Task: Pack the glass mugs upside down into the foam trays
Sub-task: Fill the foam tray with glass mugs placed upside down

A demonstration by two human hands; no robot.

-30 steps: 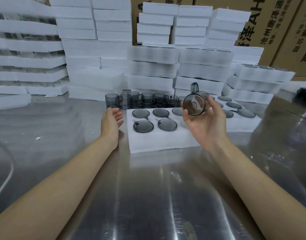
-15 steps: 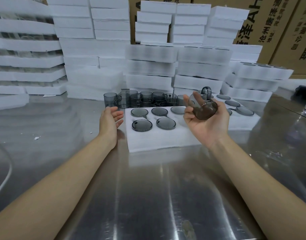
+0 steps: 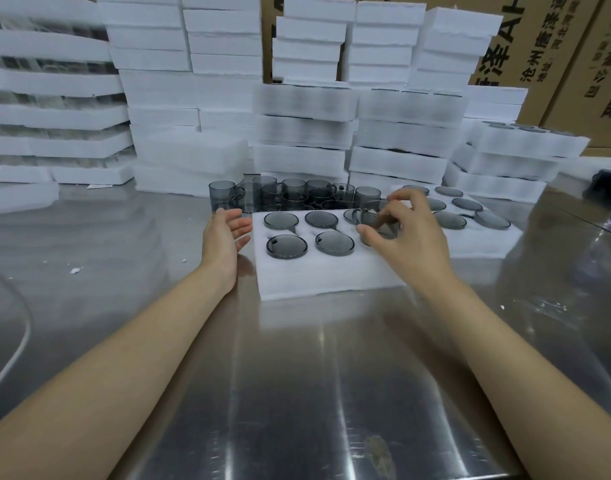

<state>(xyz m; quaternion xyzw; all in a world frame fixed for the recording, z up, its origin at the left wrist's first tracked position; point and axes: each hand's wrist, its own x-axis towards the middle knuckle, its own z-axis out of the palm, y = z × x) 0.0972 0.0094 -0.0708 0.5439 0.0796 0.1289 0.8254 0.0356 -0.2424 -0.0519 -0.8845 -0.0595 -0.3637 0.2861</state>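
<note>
Head view, caught in the placing step. Shows the right hand point(image 3: 408, 237) pinching a smoky glass mug point(image 3: 378, 220) between thumb and curled fingertips, apparently base up, handle loop just left of the grip. Holds it low over the near foam tray point(image 3: 331, 278), at the front-row pocket directly under the grip, right of two inverted mugs point(image 3: 334, 243) already seated in that row. Cannot tell rim-in-pocket from rim-just-above.

Shows the left hand point(image 3: 224, 237) well left of the grip, fingers relaxed and nearly straight, holding nothing, beside the tray's left edge. Touching the foam or just apart: hard to say.

Judged partway through this tray: four bases plain to the left of the grip, a fifth half hidden behind the held mug.

Next, most likely:
- Lining the handle up with the pocket's slot.
- Pressing straight down until level with the neighbours, then releasing.
- Reaching beyond the grip for one of the upright mugs point(image 3: 297, 194) grouped behind the tray on the steel table point(image 3: 297, 375).

Calls for a gentle push, given glass against soft foam.

Hides the target pocket under palm and fingers. Blurs the glass inside the grip, so no firm reading of its wall or rim. Leaves a second tray point(image 3: 487, 244) right of the grip partly covered by the hand, count unclear. Cuts off the foam stacks point(image 3: 304, 133) and printed cartons point(image 3: 556, 46) far behind the grip at the frame edges.
</note>
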